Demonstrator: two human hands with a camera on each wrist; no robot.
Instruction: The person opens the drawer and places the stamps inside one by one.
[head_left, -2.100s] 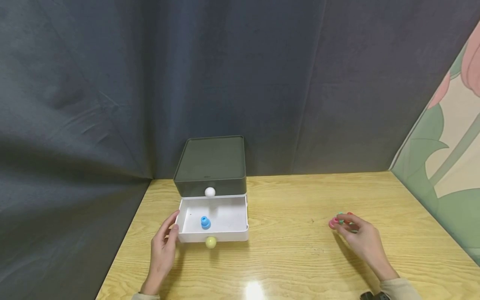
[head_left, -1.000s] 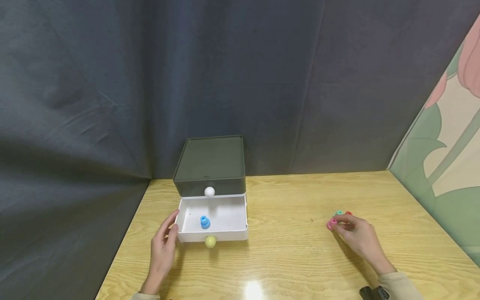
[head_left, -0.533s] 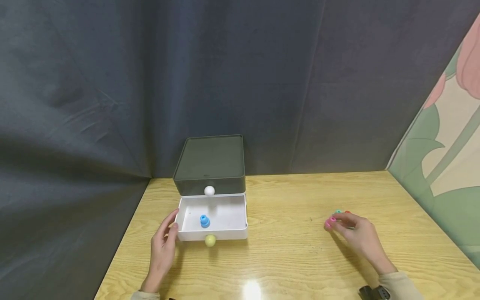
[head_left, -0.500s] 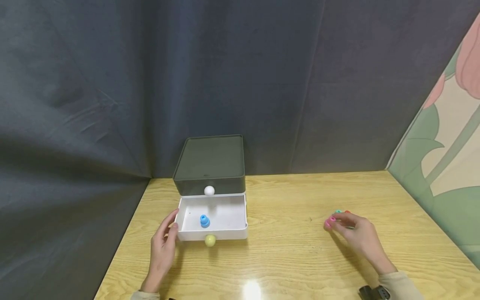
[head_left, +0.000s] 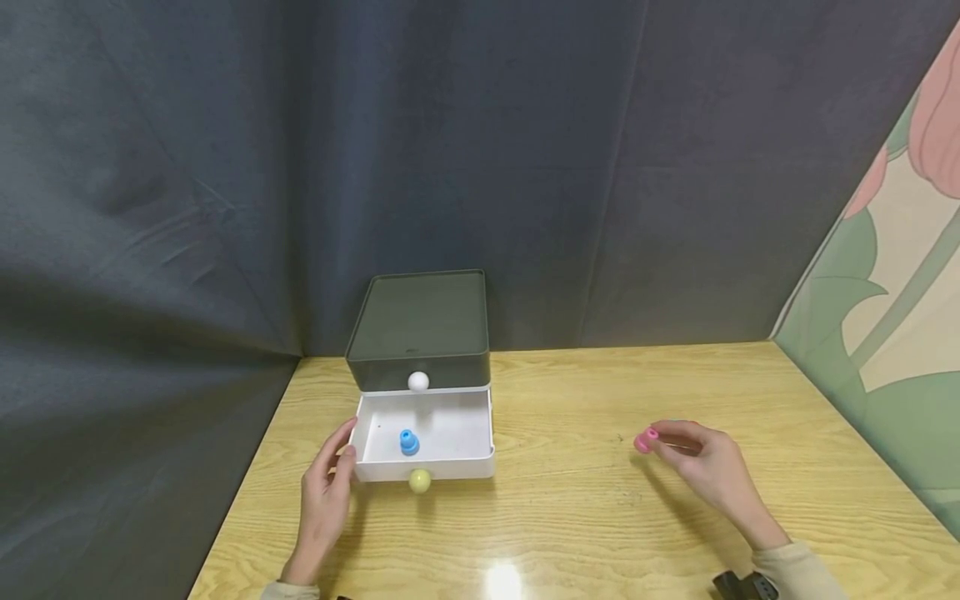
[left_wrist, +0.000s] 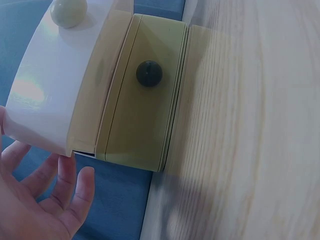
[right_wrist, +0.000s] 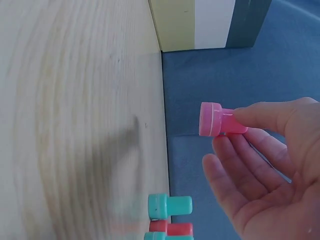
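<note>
One pink piece (right_wrist: 222, 120) is pinched in the right hand (head_left: 712, 467), apart from two teal pieces (right_wrist: 170, 206) and one red piece (right_wrist: 172, 229) near that hand. The left hand (head_left: 324, 504) grips the side of one open white drawer (head_left: 457, 433); one blue piece (head_left: 408, 442) sits inside, right of that hand. Tabletop (head_left: 562, 500) spreads between the hands, its back edge (head_left: 630, 349) beyond both.
</note>
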